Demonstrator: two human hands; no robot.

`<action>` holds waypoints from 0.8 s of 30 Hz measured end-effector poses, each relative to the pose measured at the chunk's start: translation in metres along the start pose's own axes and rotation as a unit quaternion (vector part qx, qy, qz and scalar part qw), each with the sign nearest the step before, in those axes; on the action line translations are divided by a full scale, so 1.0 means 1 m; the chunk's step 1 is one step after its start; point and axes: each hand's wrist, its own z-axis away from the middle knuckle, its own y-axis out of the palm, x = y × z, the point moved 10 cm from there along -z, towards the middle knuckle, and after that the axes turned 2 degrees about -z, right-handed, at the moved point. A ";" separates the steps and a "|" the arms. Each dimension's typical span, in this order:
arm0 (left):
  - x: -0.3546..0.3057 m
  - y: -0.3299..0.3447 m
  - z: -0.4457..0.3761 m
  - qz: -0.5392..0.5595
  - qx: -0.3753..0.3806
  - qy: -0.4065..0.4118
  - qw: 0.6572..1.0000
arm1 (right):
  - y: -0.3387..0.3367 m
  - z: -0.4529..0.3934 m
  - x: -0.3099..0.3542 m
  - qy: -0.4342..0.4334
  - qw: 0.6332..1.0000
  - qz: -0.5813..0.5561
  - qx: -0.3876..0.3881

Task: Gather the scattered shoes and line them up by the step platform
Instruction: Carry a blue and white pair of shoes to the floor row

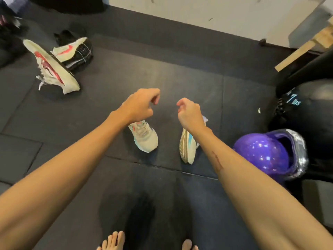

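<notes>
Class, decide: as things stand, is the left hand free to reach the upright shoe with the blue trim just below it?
Probably yes. The left hand holds nothing and hangs right above the blue-trimmed shoe, with only bare floor mat around.

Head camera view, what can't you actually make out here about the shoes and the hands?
- Teal-accented shoe: heel hidden under the left hand.
- Shoe on its side: upper mostly behind the right hand and forearm.
- Both hands' fingers curl loosely; they seem empty, but the palms face away.
- Black shoe: too dark against the mat to read.
- Dark items at top left: cut off by the edge.
- Step platform: cannot identify one.
</notes>
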 end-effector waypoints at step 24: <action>0.191 0.092 0.015 -0.295 0.116 -0.055 0.947 | 0.012 -0.051 -0.199 0.227 0.959 0.161 -0.052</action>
